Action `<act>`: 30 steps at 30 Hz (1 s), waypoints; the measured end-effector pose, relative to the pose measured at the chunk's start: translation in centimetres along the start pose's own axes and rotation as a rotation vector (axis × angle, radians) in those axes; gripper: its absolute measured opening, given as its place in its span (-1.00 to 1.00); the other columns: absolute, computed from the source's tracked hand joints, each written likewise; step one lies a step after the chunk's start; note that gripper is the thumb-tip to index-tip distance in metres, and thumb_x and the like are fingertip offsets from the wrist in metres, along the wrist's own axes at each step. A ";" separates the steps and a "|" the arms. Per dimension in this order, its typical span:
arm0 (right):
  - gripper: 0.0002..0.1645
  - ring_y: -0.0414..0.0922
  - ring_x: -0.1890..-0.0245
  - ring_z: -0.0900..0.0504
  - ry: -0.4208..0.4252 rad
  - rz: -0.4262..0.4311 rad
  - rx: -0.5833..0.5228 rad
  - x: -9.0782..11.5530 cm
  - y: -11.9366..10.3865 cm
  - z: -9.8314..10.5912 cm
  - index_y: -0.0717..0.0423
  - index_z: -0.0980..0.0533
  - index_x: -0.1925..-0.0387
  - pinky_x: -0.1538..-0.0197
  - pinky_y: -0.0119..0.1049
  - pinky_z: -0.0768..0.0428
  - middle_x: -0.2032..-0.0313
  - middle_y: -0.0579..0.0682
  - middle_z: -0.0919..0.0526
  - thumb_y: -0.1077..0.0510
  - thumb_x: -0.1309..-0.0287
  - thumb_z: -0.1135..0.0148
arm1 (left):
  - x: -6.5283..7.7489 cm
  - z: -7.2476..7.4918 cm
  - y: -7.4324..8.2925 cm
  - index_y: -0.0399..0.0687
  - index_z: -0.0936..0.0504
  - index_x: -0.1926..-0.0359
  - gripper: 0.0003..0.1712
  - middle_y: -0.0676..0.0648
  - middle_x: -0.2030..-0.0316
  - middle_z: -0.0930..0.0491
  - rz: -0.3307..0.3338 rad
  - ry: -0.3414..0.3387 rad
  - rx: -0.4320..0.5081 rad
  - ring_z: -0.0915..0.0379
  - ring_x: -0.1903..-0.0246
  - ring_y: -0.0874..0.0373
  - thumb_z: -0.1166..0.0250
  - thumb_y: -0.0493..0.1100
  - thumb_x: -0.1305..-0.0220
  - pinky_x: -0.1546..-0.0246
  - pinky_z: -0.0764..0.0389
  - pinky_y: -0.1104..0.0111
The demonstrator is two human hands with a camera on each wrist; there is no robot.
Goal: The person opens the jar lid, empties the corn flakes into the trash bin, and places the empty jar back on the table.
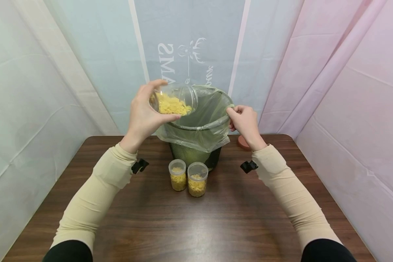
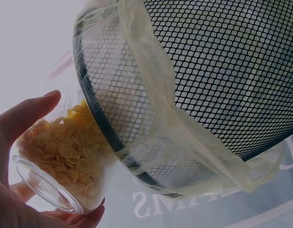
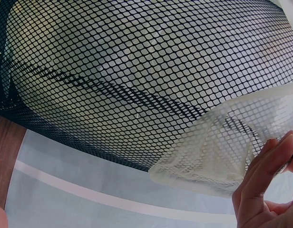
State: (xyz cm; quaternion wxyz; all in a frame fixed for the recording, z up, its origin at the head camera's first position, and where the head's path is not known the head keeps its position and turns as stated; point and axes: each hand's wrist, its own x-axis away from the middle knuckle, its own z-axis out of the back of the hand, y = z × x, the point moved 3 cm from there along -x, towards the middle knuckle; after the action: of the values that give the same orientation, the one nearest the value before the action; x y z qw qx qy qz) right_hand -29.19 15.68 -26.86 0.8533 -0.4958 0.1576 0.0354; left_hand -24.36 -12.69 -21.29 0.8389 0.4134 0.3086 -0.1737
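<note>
My left hand (image 1: 144, 111) grips a clear jar (image 1: 193, 96) of yellow flakes (image 1: 170, 104), tipped on its side with its mouth over the left part of a black mesh trash bin (image 1: 175, 147). In the left wrist view the thumb and fingers lie around the jar's base, and flakes (image 2: 70, 152) fill its lower side. A thin, pale, see-through bag (image 1: 203, 140) lines the bin and folds down over its rim. At the right side of the rim my right hand (image 1: 245, 122) pinches the bag, also seen in the right wrist view (image 3: 268, 185).
Two upright clear jars, a left one (image 1: 178, 181) and a right one (image 1: 197, 186), hold yellow flakes in front of the bin. A reddish round lid (image 1: 243, 142) lies behind the right wrist. Cloth curtains (image 1: 101, 54) surround the brown wooden table (image 1: 196, 229).
</note>
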 end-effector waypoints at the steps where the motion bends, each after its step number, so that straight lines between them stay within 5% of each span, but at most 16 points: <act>1: -0.65 -0.14 0.78 -0.53 0.000 0.000 0.001 0.0 0.0 0.0 0.10 -0.48 0.61 0.56 -0.26 -0.61 0.79 -0.10 -0.52 -0.06 -0.07 -0.05 | 0.0 0.0 0.0 0.18 -0.47 -0.16 0.00 0.00 0.02 -0.51 0.001 -0.003 -0.002 -0.33 0.04 0.18 -0.68 -0.05 0.49 -0.03 -0.32 0.21; 18: -0.66 -0.15 0.79 -0.52 -0.003 -0.001 -0.005 -0.1 0.0 0.0 0.10 -0.49 0.60 0.56 -0.26 -0.60 0.80 -0.11 -0.51 -0.05 -0.07 -0.05 | -0.4 -0.1 -0.5 0.19 -0.41 -0.22 0.09 -0.02 0.03 -0.51 0.039 -0.020 0.013 -0.34 0.06 0.16 -0.68 -0.09 0.51 -0.02 -0.35 0.22; 30: -0.67 -0.15 0.78 -0.52 -0.001 0.001 -0.012 -0.1 0.1 -0.1 0.10 -0.47 0.61 0.56 -0.26 -0.61 0.79 -0.10 -0.52 -0.04 -0.07 -0.05 | -0.6 -0.3 -1.0 0.08 -0.24 -0.14 0.09 -0.02 0.07 -0.51 0.175 -0.009 0.065 -0.40 0.18 0.15 -0.67 0.05 0.47 0.19 -0.46 0.30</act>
State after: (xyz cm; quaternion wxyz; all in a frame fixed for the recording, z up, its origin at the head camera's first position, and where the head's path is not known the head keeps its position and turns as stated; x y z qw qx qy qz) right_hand -29.30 15.68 -26.92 0.8504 -0.5007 0.1572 0.0371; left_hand -25.47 -13.04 -21.67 0.8383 0.4651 0.2617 -0.1114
